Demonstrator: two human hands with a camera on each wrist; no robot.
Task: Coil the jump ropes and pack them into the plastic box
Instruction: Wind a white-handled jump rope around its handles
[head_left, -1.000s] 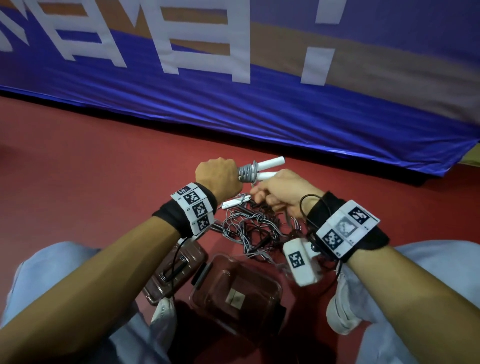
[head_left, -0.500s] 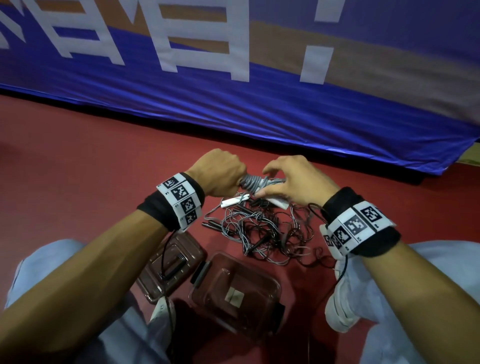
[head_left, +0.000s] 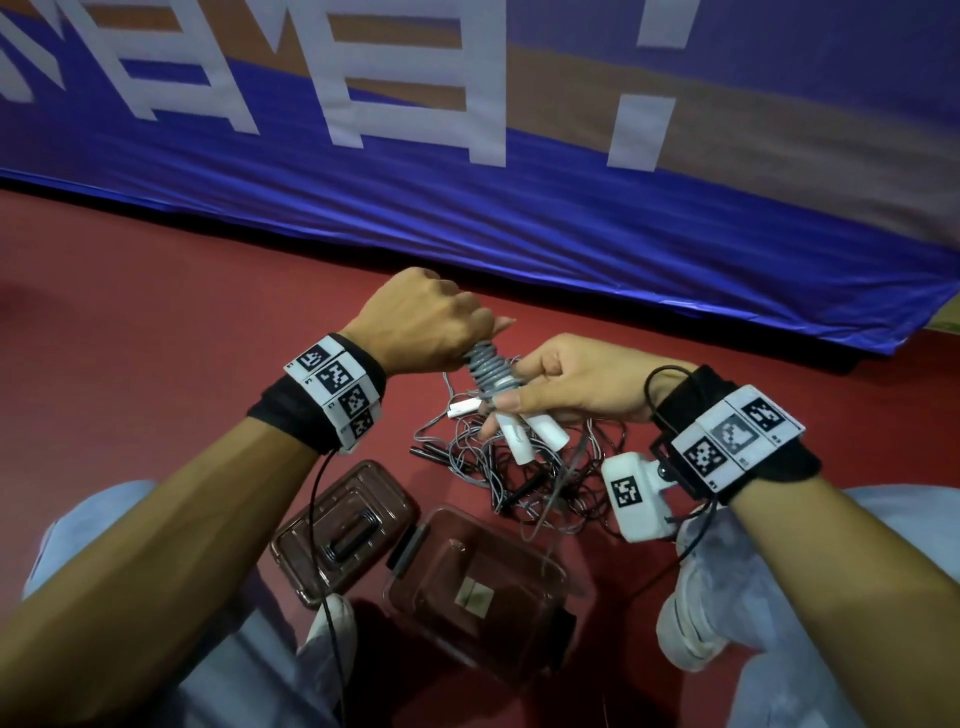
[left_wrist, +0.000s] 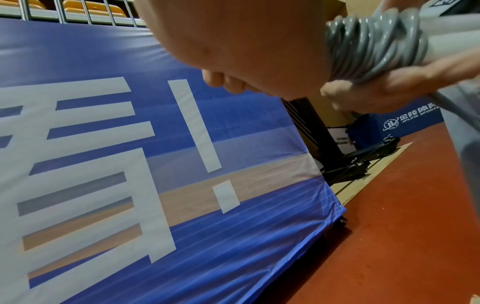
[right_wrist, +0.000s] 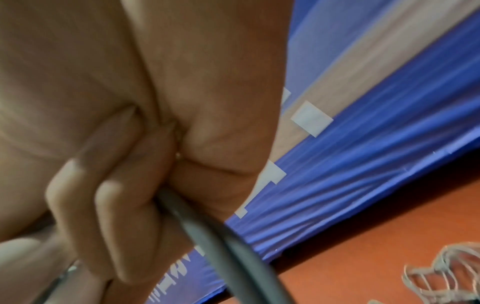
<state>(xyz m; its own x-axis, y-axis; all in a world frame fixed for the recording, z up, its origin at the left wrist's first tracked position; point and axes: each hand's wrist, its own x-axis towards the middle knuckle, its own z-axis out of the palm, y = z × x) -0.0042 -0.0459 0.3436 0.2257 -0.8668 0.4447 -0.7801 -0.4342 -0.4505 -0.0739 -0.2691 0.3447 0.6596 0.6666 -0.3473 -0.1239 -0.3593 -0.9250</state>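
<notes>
Both hands hold one jump rope above the red floor. Its grey cord (head_left: 489, 368) is wound in tight turns round two white handles (head_left: 524, 436) that point down toward me. My left hand (head_left: 423, 322) grips the upper end of the bundle; in the left wrist view the grey coil (left_wrist: 374, 43) sits against its fingers. My right hand (head_left: 566, 379) pinches the cord (right_wrist: 207, 236) at the lower turns. A tangle of loose ropes (head_left: 524, 478) lies on the floor below the hands. The open plastic box (head_left: 478, 587) stands nearer me.
The box lid (head_left: 345, 530) lies left of the box, handle up. A blue banner (head_left: 519, 156) hangs along the far edge of the floor. My knees and white shoes (head_left: 691, 629) flank the box.
The bundle has swung from pointing right to pointing down toward me. My left hand rose above it, and my right hand turned palm-in and slid to the lower turns of the cord.
</notes>
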